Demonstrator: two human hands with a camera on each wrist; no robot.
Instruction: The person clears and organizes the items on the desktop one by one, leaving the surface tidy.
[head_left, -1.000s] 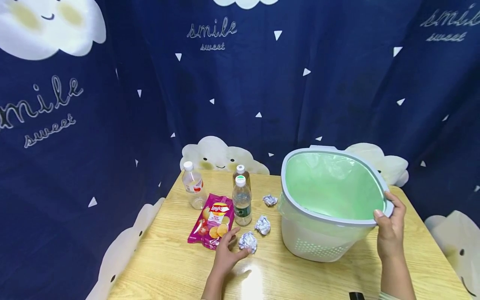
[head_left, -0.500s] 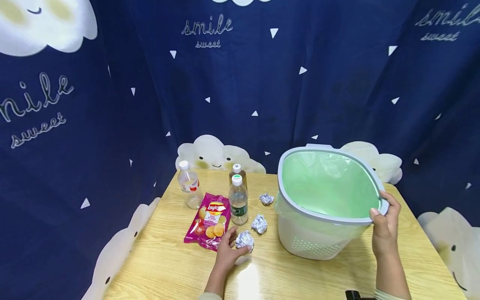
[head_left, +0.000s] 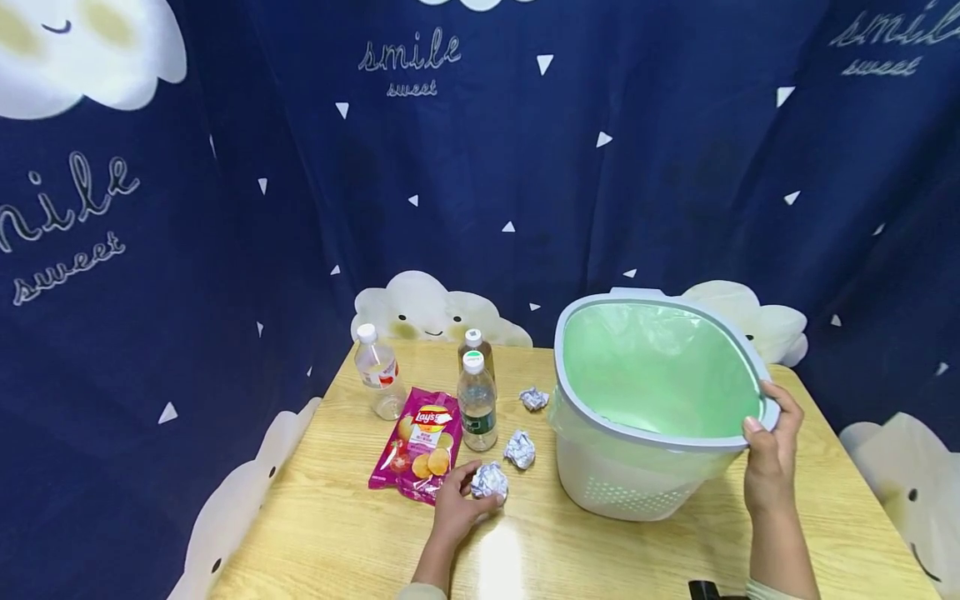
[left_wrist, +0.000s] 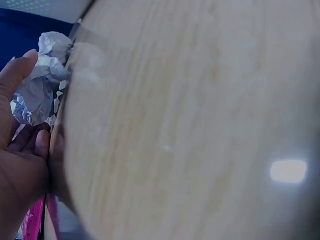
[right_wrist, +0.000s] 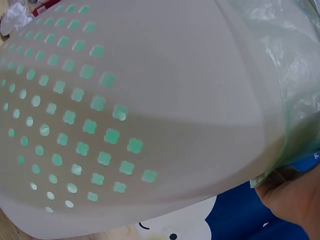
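My left hand (head_left: 454, 507) is at the nearest crumpled paper ball (head_left: 490, 481), its thumb and fingers curled round opposite sides. In the left wrist view the thumb lies against the crumpled paper ball (left_wrist: 35, 97), low at the tabletop. My right hand (head_left: 772, 467) grips the blue-grey rim of a white trash can (head_left: 600, 479) at its right corner, thumb on top. A pale green bag (head_left: 660, 367) lines the can. Perforated holes mark the can's wall (right_wrist: 185, 90) in the right wrist view.
Two more paper balls, a middle one (head_left: 520, 449) and a far one (head_left: 534, 399), lie left of the can. A purple Lay's chip bag (head_left: 420, 446) lies beside the left hand. Behind stand a clear bottle (head_left: 378, 375), a green-labelled bottle (head_left: 477, 408) and a brown one (head_left: 487, 354).
The left hand has moved in slightly and its fingers have closed round the nearest paper ball. The right hand keeps its grip on the can's rim. The head view has shifted a little.
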